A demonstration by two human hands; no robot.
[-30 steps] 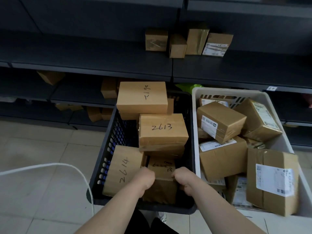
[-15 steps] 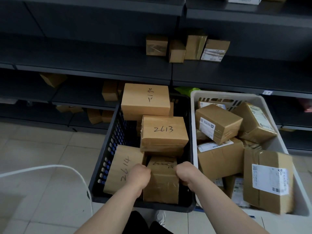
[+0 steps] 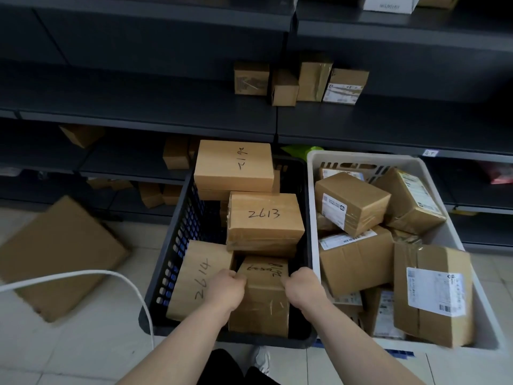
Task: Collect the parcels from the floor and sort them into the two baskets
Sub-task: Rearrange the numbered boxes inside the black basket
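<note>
Left hand [image 3: 226, 290] and right hand [image 3: 302, 290] extend forward; both curl, gripping one parcel [image 3: 261, 304] between them.

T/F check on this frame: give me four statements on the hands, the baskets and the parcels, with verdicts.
1. The left hand and right hand both grip the taped parcel inside the black basket. True.
2. The 2613 parcel lies in the white basket. False: it lies in the black basket.
3. A flat parcel lies on the floor left of the black basket. True.
4. The white basket holds no parcels. False: it holds several labelled ones.
</note>
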